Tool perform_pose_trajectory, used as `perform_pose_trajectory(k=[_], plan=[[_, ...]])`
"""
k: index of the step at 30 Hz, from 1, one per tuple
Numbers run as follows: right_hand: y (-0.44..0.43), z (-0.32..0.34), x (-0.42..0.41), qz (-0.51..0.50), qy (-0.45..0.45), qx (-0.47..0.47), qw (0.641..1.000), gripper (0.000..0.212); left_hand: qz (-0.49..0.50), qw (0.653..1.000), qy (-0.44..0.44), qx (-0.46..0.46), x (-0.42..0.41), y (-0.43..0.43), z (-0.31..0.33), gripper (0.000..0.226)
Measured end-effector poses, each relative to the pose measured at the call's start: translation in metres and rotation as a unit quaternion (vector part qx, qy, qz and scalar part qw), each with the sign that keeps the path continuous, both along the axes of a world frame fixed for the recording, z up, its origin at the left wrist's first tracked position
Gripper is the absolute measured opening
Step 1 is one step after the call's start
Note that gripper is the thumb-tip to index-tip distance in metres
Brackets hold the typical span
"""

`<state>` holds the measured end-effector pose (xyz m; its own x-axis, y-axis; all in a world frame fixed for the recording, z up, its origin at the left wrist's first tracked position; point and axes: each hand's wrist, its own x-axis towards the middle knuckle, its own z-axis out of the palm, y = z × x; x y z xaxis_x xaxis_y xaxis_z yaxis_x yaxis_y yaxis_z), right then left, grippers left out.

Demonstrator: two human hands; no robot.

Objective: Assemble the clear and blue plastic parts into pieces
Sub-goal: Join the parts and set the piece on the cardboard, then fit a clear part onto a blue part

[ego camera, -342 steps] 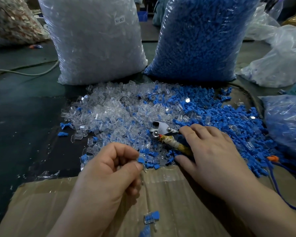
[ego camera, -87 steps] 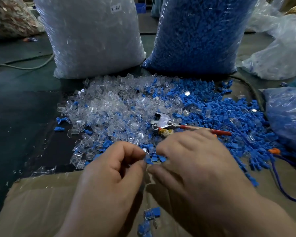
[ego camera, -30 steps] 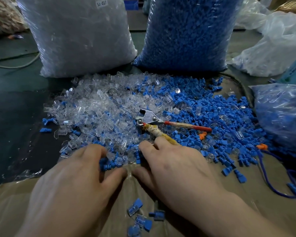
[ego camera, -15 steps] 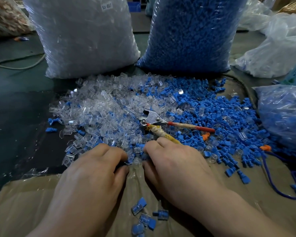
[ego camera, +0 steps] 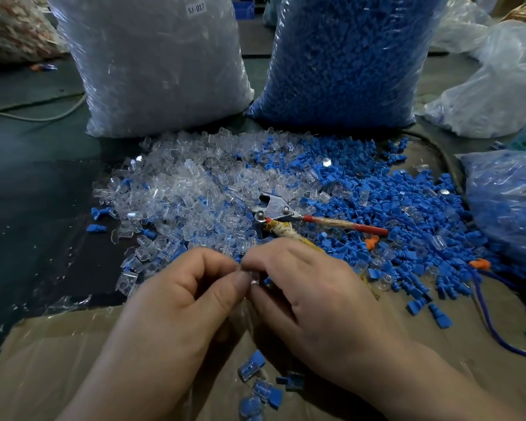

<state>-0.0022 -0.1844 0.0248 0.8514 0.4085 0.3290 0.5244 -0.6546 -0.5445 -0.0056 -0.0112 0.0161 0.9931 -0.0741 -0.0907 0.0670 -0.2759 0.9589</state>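
Your left hand (ego camera: pixel 189 294) and right hand (ego camera: pixel 313 290) are meeting fingertip to fingertip, both pinching a clear part (ego camera: pixel 253 277) directly between them; its axis is unclear.

It was a small-parts assembly workshop of the factory piecework kind. Two bulk sacks stood on the dark counter (ego camera: pixel 34 183): a clear-parts sack (ego camera: pixel 158 65) bearing a stock label (ego camera: pixel 196 8) and a blue-parts sack (ego camera: pixel 346 56). Loose clear and blue parts (ego camera: pixel 195 189) lay heaped before them, with a hand tool (ego camera: pixel 277 208) on top. A cardboard sheet (ego camera: pixel 58 360) lay nearest, and more filled plastic bags (ego camera: pixel 498 86) lay at the right.
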Motion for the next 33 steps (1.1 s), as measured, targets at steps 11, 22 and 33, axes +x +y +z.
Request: perform_pose_trajectory(k=[11, 22, 33], plan=[[-0.003, -0.002, 0.004, -0.131, 0.015, -0.234, 0.963, 0.043, 0.041, 0.988, -0.03, 0.146, 0.0, 0.009, 0.001, 0.013], [-0.008, -0.009, 0.015, -0.084, 0.025, -0.208, 0.974, 0.021, 0.03, 0.975, -0.064, 0.21, -0.003, 0.001, 0.006, 0.016], [-0.022, -0.007, 0.014, -0.137, 0.086, -0.037, 0.986, 0.006, 0.047, 0.996, -0.023, 0.065, 0.002, 0.006, 0.003, 0.004]])
